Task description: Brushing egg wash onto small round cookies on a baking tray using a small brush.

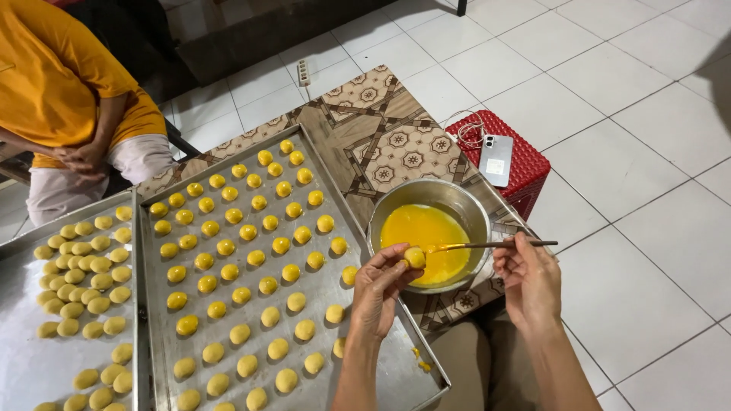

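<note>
My left hand (378,288) pinches a small round dough ball (415,257) over the rim of a metal bowl (466,199) filled with yellow egg wash (422,232). In my right hand (528,280) is a thin brush (487,245), its tip touching the ball. Just left of the bowl lies a metal baking tray (381,365) with rows of dough balls; the far rows (251,202) look shiny yellow, the near rows (251,358) look paler.
A second tray (23,342) with pale balls lies at far left. A person in an orange shirt (53,84) sits behind it. A phone (496,160) lies on a red stool (525,171). A power strip (304,72) is on the tiled floor.
</note>
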